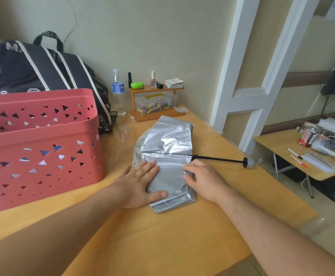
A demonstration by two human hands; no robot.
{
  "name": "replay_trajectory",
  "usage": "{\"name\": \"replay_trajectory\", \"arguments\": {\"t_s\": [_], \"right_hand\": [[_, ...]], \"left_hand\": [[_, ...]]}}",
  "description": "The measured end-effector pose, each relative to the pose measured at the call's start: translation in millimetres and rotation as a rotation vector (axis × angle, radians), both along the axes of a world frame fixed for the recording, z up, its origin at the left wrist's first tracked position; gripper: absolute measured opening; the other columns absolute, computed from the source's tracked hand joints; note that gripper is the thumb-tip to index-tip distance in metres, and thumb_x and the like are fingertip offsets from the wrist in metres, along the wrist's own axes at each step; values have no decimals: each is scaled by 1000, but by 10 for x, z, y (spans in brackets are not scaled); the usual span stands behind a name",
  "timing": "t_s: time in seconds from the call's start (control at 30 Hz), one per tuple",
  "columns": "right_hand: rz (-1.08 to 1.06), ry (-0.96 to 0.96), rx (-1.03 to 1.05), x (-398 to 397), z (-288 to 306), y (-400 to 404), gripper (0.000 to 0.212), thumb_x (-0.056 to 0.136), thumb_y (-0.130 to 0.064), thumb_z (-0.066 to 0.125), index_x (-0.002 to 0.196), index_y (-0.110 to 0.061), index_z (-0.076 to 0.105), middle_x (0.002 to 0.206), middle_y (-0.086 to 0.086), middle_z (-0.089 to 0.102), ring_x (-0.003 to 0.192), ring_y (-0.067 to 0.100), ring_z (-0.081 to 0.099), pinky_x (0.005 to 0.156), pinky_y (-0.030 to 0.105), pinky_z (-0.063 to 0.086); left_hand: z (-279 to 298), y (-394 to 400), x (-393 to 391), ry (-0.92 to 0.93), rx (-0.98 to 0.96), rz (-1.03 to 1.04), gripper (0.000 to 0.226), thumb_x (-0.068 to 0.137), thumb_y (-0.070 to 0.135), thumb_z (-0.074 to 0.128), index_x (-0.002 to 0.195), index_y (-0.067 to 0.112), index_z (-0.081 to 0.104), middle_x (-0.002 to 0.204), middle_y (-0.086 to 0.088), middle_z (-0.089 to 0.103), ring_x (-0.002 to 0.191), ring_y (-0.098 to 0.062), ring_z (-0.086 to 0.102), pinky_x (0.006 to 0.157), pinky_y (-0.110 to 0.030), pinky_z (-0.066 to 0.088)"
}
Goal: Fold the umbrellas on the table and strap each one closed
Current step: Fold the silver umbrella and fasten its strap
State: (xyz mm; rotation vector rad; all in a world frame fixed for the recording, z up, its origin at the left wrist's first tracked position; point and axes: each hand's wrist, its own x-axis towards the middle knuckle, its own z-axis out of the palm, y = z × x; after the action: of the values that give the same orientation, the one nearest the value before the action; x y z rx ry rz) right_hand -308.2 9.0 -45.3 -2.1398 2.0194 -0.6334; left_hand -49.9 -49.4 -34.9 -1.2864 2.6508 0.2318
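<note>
A silver umbrella (168,142) lies flattened on the wooden table (178,232), its canopy panels stacked in pleats. Its black shaft runs to the right and ends in a grey handle (248,162) near the table's right edge. My left hand (137,182) lies flat on the near-left part of the canopy, fingers straight, thumb pressing the fabric. My right hand (202,179) rests on the canopy's right edge just below the shaft, fingers bent over the stacked folds. No strap is visible.
A red perforated basket (41,148) stands at the left, with a black bag (43,70) behind it. At the back are a water bottle (118,90) and a small wooden shelf (156,102) with bottles and a clear box. A low cluttered table (306,154) sits to the right.
</note>
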Motion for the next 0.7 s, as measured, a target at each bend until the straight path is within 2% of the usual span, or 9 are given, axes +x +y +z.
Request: {"name": "replay_trajectory", "arguments": {"t_s": [0.1,0.2,0.23,0.3,0.37,0.43,0.5,0.57,0.7], "right_hand": [[-1,-1,69,7,81,11,32,102,-33,57,130,-24,70,121,-6,58,116,15,54,103,36,46],[-62,151,195,152,365,-76,24,99,-27,51,91,-19,72,99,-5,55,107,25,58,87,37,51],[-106,225,194,262,469,-116,23,98,-24,50,86,-18,69,96,-5,53,106,28,57,82,36,50],[-134,283,76,522,573,-195,23,97,-18,49,102,-14,72,106,0,58,110,30,56,86,37,51],[-20,182,-24,737,496,-242,29,100,-19,49,118,-13,70,122,5,63,117,29,59,95,39,52],[105,109,65,802,318,-209,38,105,-29,46,137,-15,60,143,2,57,134,25,51,110,40,43],[121,196,233,661,179,-96,60,107,-51,35,161,-24,32,169,-11,25,157,15,18,125,47,19],[67,252,350,389,122,26,83,100,-75,22,167,-30,2,170,-23,-11,157,3,-12,127,54,1],[0,284,425,131,132,155,97,89,-89,14,165,-34,-11,166,-26,-25,157,6,-17,127,53,-2]], "left_hand": [[13,27,-7,-6,-5,15,119,68,105,6,164,36,-12,169,19,-21,155,-7,-23,128,-53,-9],[30,27,-23,-4,6,15,119,68,105,8,164,36,-11,170,18,-20,156,-8,-23,127,-55,-8],[34,22,-21,-9,9,15,119,69,104,9,164,36,-12,170,18,-21,156,-8,-23,127,-55,-8],[35,20,-24,-14,13,18,117,71,103,11,164,36,-13,170,17,-21,155,-8,-24,127,-55,-9],[38,30,-36,-11,8,21,117,73,102,15,164,34,-15,170,16,-21,155,-7,-24,127,-54,-10],[52,50,-33,-9,12,26,119,75,101,19,163,31,-17,170,16,-21,155,-7,-24,127,-53,-10],[65,50,-20,-9,26,31,121,74,102,20,163,30,-18,170,17,-23,154,-6,-25,127,-53,-10],[64,31,-32,-13,38,27,125,69,105,18,163,31,-18,169,18,-23,154,-6,-25,127,-54,-10],[71,13,-58,-46,28,16,135,57,110,6,163,31,-17,170,15,-22,156,-10,-23,127,-56,-6]]}}
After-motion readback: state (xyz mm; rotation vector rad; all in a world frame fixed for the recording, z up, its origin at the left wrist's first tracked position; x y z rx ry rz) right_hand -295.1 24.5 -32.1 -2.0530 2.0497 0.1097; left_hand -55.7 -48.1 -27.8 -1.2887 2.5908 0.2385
